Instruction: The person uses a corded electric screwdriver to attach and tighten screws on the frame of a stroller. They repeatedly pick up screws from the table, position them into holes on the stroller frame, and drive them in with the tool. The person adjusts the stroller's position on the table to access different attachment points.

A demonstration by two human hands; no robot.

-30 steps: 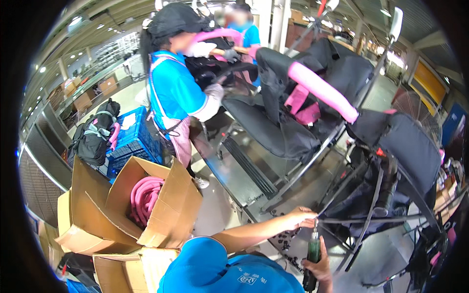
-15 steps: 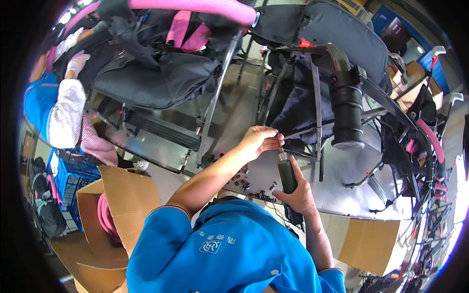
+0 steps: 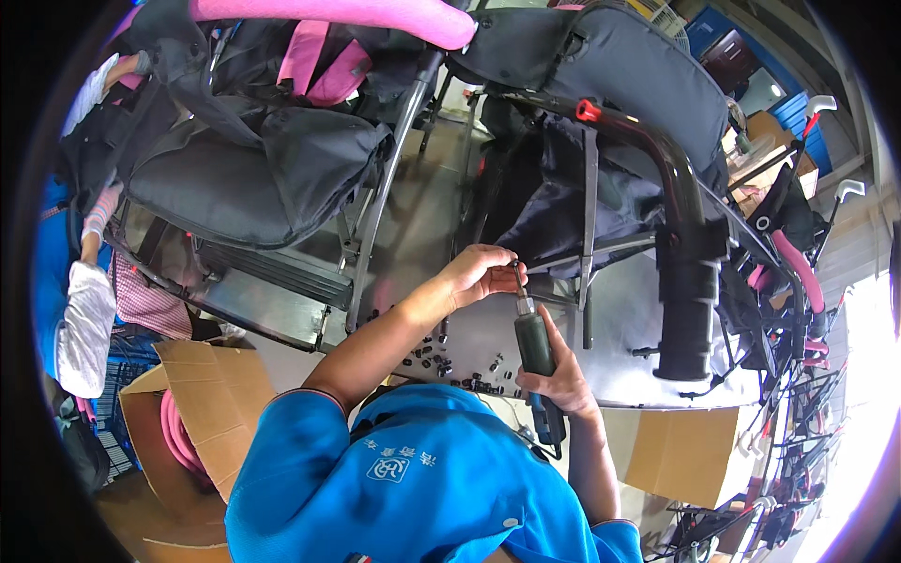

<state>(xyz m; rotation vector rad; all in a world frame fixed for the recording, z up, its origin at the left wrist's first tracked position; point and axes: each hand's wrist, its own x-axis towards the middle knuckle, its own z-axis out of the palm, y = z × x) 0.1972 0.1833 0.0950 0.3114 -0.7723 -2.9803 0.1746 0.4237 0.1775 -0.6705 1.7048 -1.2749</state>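
My right hand (image 3: pixel 563 383) is wrapped round a dark green electric screwdriver (image 3: pixel 534 345), its bit pointing away from me and a cable end toward my body. At the bit's tip, the fingers of my left hand (image 3: pixel 476 274) are pinched together; whatever small thing they hold is hidden. Just beyond the bit stands a black stroller frame (image 3: pixel 588 216) with a dark fabric seat. Small black fittings (image 3: pixel 483 386) lie scattered on the metal table (image 3: pixel 619 361) near my forearms.
Another stroller with a black seat (image 3: pixel 235 178) and pink bar (image 3: pixel 328 11) stands at the left. A co-worker's sleeve (image 3: pixel 87 328) shows beyond it. Cardboard boxes (image 3: pixel 221 403) flank me, one holding pink tubes (image 3: pixel 178 432). A thick black cylinder (image 3: pixel 686 310) hangs to the right.
The view has shifted, so the scene sits a little differently in it. The black tube with the cylinder has swung nearer. My hands keep the same hold at the bit and screwdriver.
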